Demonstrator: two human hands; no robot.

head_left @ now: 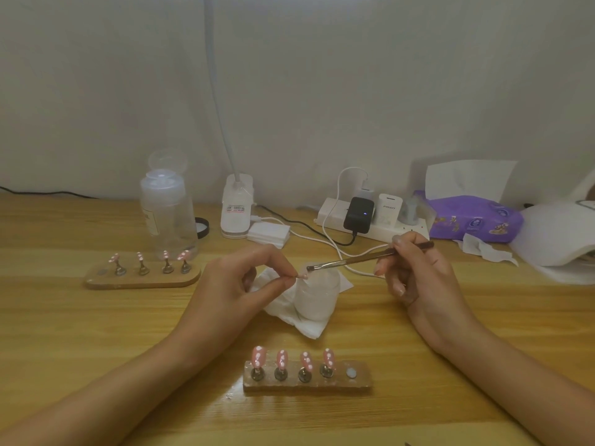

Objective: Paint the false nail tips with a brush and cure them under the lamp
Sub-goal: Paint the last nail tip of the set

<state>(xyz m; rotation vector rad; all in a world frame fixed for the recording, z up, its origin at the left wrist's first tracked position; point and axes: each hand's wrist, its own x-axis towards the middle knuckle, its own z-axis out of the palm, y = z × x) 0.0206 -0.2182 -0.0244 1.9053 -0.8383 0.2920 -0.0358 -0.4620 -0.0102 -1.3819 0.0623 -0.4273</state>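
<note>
Wooden table [96, 333] bearing a near nail stand [307, 383], far nail stand [141, 278], clear bottle [167, 214], lamp base [236, 210], power strip [328, 217], tissue pack [473, 220] and napkin [309, 326]

The upper half of the frame is filled by a plain off-white wall [354, 75]; the lower half is occupied by a light yellowish wooden table [64, 317], dimly lit.

The white charger [388, 210] on the power strip [331, 211] reads "PISEN" (other labels too blurred).
</note>
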